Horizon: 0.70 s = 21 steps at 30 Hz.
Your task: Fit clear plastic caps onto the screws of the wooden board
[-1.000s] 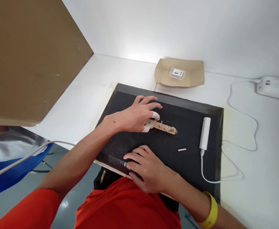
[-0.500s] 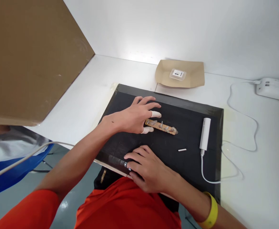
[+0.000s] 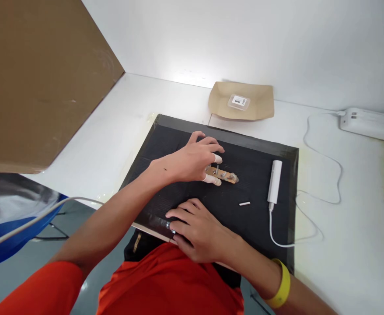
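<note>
My left hand (image 3: 201, 159) hovers over the black mat (image 3: 185, 197), fingers spread, with pale finger covers on the thumb and index finger. Those two fingers straddle the near end of a tan strip (image 3: 226, 175) with small metal bits and a clear lump at its far end. A gap shows between the covered fingertips; whether they touch the strip I cannot tell. Lower down, my right hand (image 3: 197, 229) lies on the mat's front edge, fingers loosely apart. Small shiny bits (image 3: 168, 225) show by its fingertips, too small to name.
A white stick-shaped device (image 3: 274, 181) with a cable lies on the mat's right side, near a short white piece (image 3: 244, 203). Behind stand a cardboard tray (image 3: 260, 103) holding a clear box (image 3: 239, 102), and a power strip (image 3: 372, 122). Cardboard (image 3: 47, 87) rises at left.
My left hand has moved right along the strip, so its thumb and index finger now flank more of it. My right hand stays at the mat's edge. The view has shifted slightly.
</note>
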Available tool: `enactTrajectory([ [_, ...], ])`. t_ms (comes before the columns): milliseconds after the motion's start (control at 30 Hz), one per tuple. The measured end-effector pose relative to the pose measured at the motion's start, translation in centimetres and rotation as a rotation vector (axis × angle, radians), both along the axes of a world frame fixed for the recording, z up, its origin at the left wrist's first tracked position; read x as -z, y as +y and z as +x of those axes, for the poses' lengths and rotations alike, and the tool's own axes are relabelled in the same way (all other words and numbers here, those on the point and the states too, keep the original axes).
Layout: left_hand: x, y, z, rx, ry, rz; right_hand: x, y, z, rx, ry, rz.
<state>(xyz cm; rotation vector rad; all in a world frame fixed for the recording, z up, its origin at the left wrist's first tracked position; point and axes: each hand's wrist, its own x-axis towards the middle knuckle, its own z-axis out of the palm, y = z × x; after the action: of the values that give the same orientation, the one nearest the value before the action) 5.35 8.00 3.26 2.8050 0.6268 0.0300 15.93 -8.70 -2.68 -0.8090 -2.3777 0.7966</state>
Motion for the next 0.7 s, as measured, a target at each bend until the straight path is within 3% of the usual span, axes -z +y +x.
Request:
enactTrajectory([
  [700,0.16,0.09,0.02,0.026,0.007,-0.037,-0.07,0.07,0.05,0.002,0.000,0.013],
])
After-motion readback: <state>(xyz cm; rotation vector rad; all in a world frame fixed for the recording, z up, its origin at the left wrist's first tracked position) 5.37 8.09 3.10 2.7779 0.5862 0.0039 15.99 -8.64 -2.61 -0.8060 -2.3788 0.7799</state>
